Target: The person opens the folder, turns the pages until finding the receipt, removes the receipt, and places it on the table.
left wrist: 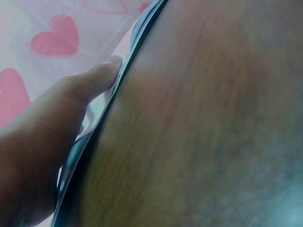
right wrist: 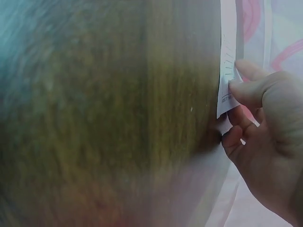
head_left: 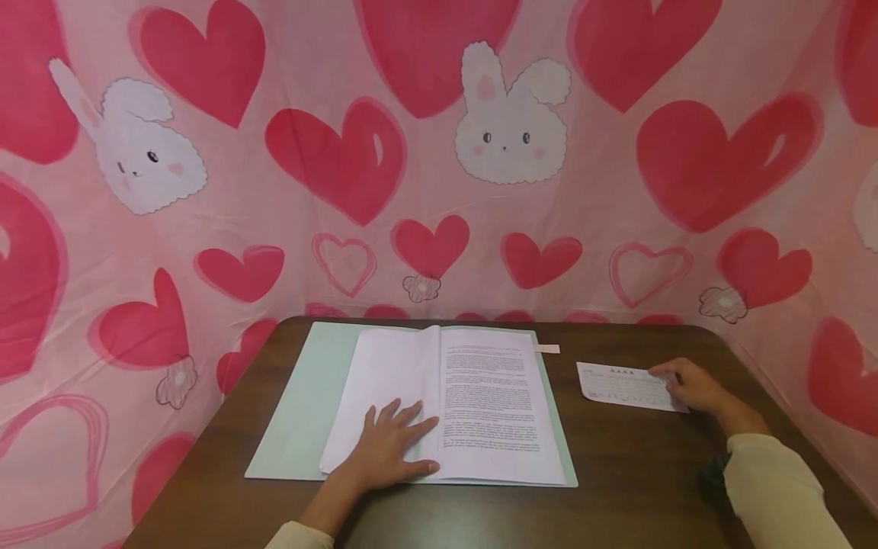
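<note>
An open pale green folder (head_left: 281, 427) lies on the table with a bound stack of paper in it. The stack's left page (head_left: 384, 358) is blank and its right page (head_left: 490, 396) carries printed text. My left hand (head_left: 391, 450) rests on the blank page, fingers spread, thumb near the centre fold; the left wrist view shows this thumb (left wrist: 102, 78) at the folder's edge. To the folder's right, my right hand (head_left: 700, 393) pinches the right end of a small printed paper slip (head_left: 620, 387) between thumb and fingers. That slip's corner (right wrist: 228, 90) appears in the right wrist view.
A pale pink tab (head_left: 547, 348) sticks out from the right page's upper edge. The dark brown wooden table (head_left: 480, 518) has rounded far corners. Behind it hangs a pink curtain (head_left: 425, 175) with hearts and rabbits. A dark band (head_left: 715, 479) sits by the right sleeve.
</note>
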`<state>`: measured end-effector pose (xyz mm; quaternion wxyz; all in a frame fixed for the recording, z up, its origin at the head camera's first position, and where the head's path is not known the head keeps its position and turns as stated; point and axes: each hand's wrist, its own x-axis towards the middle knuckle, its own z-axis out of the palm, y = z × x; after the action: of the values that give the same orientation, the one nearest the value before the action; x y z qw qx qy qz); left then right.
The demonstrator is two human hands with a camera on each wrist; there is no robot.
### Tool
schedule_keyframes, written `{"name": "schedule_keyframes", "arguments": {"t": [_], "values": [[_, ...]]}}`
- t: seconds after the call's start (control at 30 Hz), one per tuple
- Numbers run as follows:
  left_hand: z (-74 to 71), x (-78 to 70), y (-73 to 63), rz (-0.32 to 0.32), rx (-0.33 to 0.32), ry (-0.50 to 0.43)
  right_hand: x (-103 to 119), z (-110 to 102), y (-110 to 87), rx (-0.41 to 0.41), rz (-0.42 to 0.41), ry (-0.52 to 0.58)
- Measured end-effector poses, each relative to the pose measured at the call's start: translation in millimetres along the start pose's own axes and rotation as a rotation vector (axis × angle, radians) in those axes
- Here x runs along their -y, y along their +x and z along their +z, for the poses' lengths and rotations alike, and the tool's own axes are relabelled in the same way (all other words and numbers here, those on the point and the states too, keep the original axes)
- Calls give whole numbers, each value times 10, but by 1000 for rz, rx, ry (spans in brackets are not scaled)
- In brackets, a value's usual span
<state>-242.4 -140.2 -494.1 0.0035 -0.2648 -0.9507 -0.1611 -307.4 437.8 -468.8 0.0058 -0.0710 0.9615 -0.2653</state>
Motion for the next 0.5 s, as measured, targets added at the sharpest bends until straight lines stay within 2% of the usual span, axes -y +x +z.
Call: {"name": "schedule_keyframes", "arguments": {"t": [0.17, 0.5], "values": [[0, 2, 5, -2, 8, 1, -37, 32, 5, -47, -71, -75], [-2, 5, 6, -8, 23, -8, 9, 19, -16, -39, -71, -120]]}}
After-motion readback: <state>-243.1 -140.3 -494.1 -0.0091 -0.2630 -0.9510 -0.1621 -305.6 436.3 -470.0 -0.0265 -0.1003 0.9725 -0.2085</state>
